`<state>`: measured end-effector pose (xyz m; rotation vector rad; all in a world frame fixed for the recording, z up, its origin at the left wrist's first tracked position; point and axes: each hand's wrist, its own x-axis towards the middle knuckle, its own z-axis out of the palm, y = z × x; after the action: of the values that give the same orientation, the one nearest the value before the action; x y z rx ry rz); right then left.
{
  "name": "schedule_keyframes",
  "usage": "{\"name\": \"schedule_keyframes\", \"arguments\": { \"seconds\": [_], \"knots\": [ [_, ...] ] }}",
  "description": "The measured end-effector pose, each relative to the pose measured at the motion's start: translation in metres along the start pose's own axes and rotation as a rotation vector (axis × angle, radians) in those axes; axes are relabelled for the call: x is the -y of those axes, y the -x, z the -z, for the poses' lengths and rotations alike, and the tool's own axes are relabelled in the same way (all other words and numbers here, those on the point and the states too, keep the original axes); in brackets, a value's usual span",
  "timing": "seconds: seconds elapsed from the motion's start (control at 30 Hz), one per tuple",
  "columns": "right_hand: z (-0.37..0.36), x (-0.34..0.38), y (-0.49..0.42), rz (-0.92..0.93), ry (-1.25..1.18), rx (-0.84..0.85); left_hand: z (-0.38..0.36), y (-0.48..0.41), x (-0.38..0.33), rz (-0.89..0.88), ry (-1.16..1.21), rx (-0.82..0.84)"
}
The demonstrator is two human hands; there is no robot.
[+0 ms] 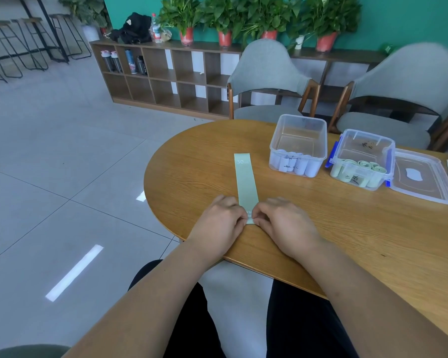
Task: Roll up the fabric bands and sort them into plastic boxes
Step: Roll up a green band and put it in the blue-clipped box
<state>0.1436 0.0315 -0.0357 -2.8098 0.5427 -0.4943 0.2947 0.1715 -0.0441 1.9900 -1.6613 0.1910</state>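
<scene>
A pale green fabric band lies flat on the wooden table, running away from me, with "30" printed at its far end. Its near end is curled into a small roll between my hands. My left hand and my right hand pinch that rolled end from either side, fingers curled. A clear plastic box holds several white rolled bands. Next to it, a clear box with blue clips holds several green rolled bands.
A clear lid lies to the right of the boxes, with part of another lid at the frame edge. Two grey chairs stand behind the table. The table's rounded edge is close on my left.
</scene>
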Motion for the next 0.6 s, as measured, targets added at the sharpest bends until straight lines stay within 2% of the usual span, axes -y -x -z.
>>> {"name": "schedule_keyframes", "arguments": {
  "seconds": [0.23, 0.6],
  "knots": [
    [-0.009, 0.003, 0.004, 0.019, 0.131, -0.122, -0.006, 0.003, 0.002, 0.007, -0.052, -0.039],
    [-0.015, 0.002, 0.006, 0.035, 0.181, -0.174, -0.011, 0.008, 0.0, 0.11, 0.007, -0.051]
  ]
}}
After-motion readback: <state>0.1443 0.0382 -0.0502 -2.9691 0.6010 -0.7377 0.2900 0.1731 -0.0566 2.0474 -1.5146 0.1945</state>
